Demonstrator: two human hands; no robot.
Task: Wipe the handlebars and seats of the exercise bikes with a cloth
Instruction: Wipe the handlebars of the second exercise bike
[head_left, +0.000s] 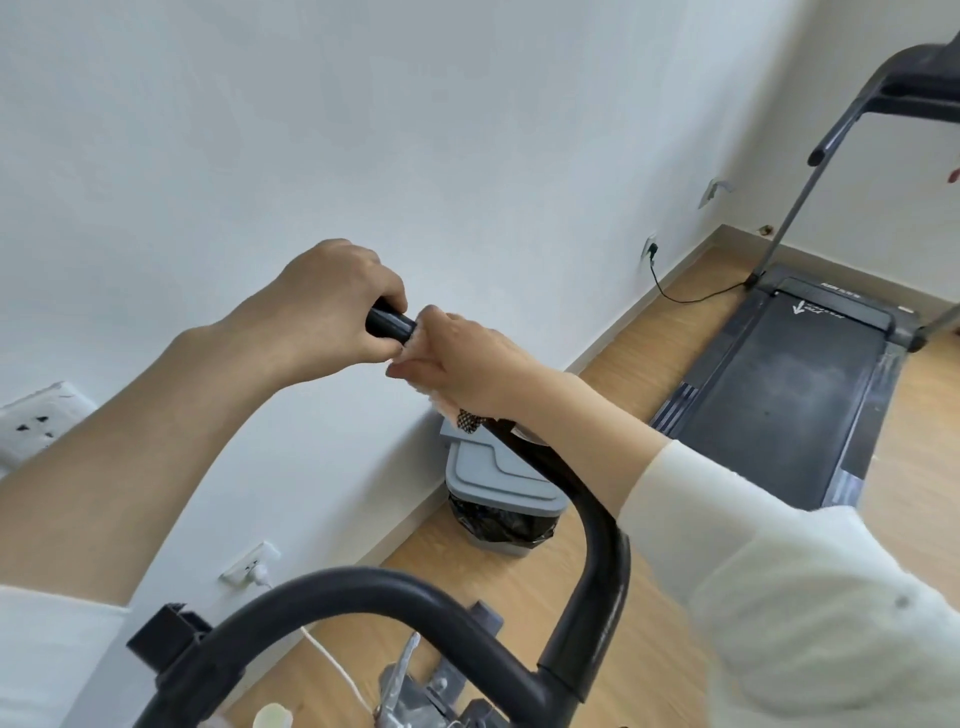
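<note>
A black curved handlebar (597, 525) of an exercise bike rises from the bottom of the view to a tip at the centre. My left hand (332, 306) is closed around the handlebar's end (392, 325). Just right of it, my right hand (467, 358) grips the bar through a pale pink cloth (441, 402), whose fringe shows under the palm with a checked tag below. A second loop of the handlebar (363, 597) curves across the bottom. No seat is in view.
A white wall with sockets (36, 421) stands close on the left. A grey lidded bin (498, 488) with a black liner sits on the wood floor below the hands. A black treadmill (779, 395) lies at the right, its cord plugged into the wall.
</note>
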